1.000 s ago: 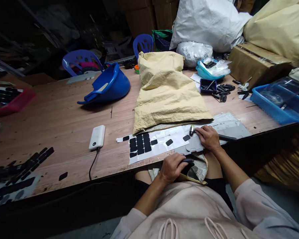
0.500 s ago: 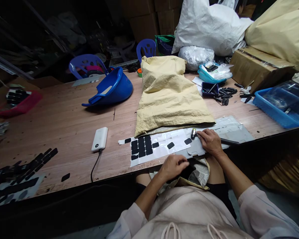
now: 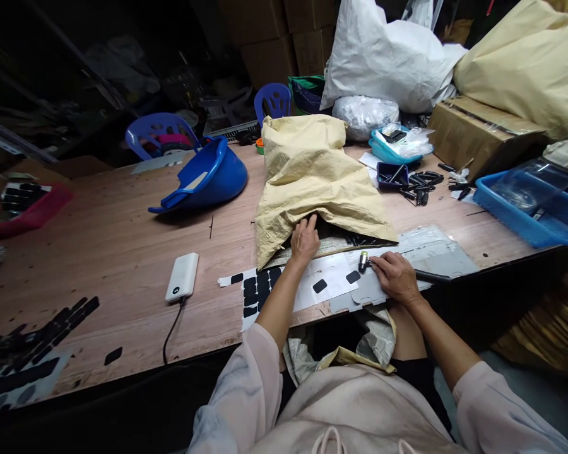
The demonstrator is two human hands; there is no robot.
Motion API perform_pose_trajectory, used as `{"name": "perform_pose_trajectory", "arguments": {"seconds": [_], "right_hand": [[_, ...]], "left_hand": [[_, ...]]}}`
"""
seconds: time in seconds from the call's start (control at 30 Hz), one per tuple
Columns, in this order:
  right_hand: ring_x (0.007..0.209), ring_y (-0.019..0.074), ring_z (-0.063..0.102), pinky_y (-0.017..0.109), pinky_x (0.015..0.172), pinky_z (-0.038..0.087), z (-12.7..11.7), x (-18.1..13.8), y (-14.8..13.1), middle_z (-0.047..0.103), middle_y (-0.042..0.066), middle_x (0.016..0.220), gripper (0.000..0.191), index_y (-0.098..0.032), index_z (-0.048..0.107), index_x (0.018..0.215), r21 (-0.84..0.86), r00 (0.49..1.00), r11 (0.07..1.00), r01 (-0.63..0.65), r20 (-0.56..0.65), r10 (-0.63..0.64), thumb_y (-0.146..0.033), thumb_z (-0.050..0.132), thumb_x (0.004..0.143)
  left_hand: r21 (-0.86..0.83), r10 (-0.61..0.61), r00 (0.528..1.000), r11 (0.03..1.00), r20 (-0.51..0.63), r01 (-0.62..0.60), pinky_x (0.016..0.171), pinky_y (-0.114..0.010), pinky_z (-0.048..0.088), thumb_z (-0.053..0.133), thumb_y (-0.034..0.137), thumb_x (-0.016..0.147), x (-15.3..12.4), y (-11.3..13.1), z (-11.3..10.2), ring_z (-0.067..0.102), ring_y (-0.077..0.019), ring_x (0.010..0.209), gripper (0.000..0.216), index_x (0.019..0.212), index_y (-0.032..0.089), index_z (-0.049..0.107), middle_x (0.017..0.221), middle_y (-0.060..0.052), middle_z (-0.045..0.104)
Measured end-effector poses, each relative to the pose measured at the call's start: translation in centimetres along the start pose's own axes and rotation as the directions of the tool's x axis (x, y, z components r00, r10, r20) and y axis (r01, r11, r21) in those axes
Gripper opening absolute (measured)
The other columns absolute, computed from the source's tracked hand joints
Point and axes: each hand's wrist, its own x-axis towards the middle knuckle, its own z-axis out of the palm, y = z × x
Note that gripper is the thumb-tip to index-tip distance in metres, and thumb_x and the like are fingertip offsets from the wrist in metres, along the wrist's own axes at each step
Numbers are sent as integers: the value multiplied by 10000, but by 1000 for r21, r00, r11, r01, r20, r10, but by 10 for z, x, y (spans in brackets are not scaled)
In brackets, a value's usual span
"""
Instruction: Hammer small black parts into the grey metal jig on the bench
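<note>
A yellow woven sack [image 3: 319, 170] lies on the table with its mouth toward me. My left hand [image 3: 305, 241] is at that mouth, fingers bent against the raised edge; the fingertips are partly hidden. Small black pieces [image 3: 360, 239] show inside. My right hand [image 3: 396, 276] rests closed on the grey board [image 3: 435, 249], around what looks like a small hammer [image 3: 363, 261]. Its metal head has a yellowish end, and a black handle comes out to the right. Left of it, a white sheet [image 3: 303, 296] carries black rounded stickers [image 3: 320, 286], partly covered by my left forearm.
A white power bank [image 3: 182, 277] with a cable lies to the left, near black strips [image 3: 71, 321]. Behind are a blue scoop [image 3: 218, 173] and a red basket [image 3: 42, 211]. At right stand a blue tray [image 3: 525, 221], a cardboard box [image 3: 483, 135] and black parts [image 3: 421, 186].
My left hand has moved from the table's front edge forward to the sack's mouth, and the sack's edge has risen there. My right hand keeps its place on the hammer.
</note>
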Motion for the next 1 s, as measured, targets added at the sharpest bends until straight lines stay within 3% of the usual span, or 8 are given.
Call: {"name": "perform_pose_trajectory", "arguments": {"seconds": [0.1, 0.2, 0.33, 0.43, 0.6, 0.7, 0.83, 1.0], "right_hand": [[883, 221, 541, 351, 832, 422, 0, 0, 0, 672, 62, 924, 252, -247, 773, 1138, 11, 1000, 1000, 4, 3, -4, -302, 548, 1040], [884, 220, 543, 351, 835, 426, 0, 0, 0, 675, 61, 926, 248, -245, 770, 1134, 17, 1000, 1000, 1, 0, -1, -294, 546, 1039], [882, 219, 551, 355, 830, 438, 0, -1, 0, 682, 61, 932, 249, -250, 769, 1138, 25, 1000, 1000, -3, 2, 3, -303, 547, 1039], [898, 224, 558, 366, 828, 444, 0, -1, 1, 682, 66, 945, 258, -263, 771, 1160, 36, 1000, 999, -19, 18, 18, -297, 553, 1026], [887, 223, 550, 365, 825, 433, 2, -1, 2, 681, 65, 939, 258, -265, 774, 1141, 38, 999, 999, -32, 20, 32, -312, 547, 1027], [884, 225, 548, 358, 819, 423, 2, -1, 1, 684, 63, 936, 256, -258, 771, 1129, 27, 999, 999, -33, 22, 32, -323, 543, 1036], [896, 230, 551, 363, 837, 425, 1, 0, 0, 685, 68, 939, 254, -256, 774, 1125, 24, 999, 999, -35, 19, 35, -323, 545, 1036], [893, 232, 533, 361, 837, 419, 1, 1, 1, 671, 72, 925, 250, -247, 778, 1102, 33, 999, 999, -31, 16, 31, -318, 552, 1023]], "left_hand": [[-7, -11, 1000, 1000, -17, 11, 1092, -424, 465, 544, 187, 977, 21, 3, -5, 582, -334, 1285, 551, 1527, 178, 517, 1404, -182, 609], [-10, -65, 997, 998, -47, 65, 1084, -444, 486, 589, 232, 957, 34, 13, -1, 595, -352, 1278, 376, 1318, 162, 663, 1318, -189, 652], [-10, -188, 977, 982, 96, 190, 980, -421, 540, 600, 307, 956, 36, 32, 15, 687, -341, 1161, 242, 1074, 177, 767, 1174, -180, 742], [11, -256, 950, 966, 178, 258, 928, -414, 547, 633, 354, 931, 35, 40, 26, 715, -353, 1130, 265, 1034, 169, 791, 1158, -191, 773], [50, -269, 949, 963, 163, 264, 892, -388, 541, 622, 331, 915, 28, 36, 27, 722, -329, 1123, 255, 1027, 207, 814, 1151, -161, 795], [18, -239, 958, 971, 159, 239, 854, -360, 531, 640, 316, 901, 7, 22, 19, 721, -301, 1075, 221, 988, 245, 830, 1103, -114, 805], [-115, -51, 991, 991, 126, 65, 894, -351, 524, 694, 258, 855, -45, -5, 13, 690, -269, 1050, 229, 1036, 248, 834, 1052, -77, 789], [-326, 37, 993, 945, 113, 1, 886, -352, 535, 716, 168, 799, -102, -21, 22, 665, -231, 969, 260, 1030, 244, 809, 978, -39, 766]]}}
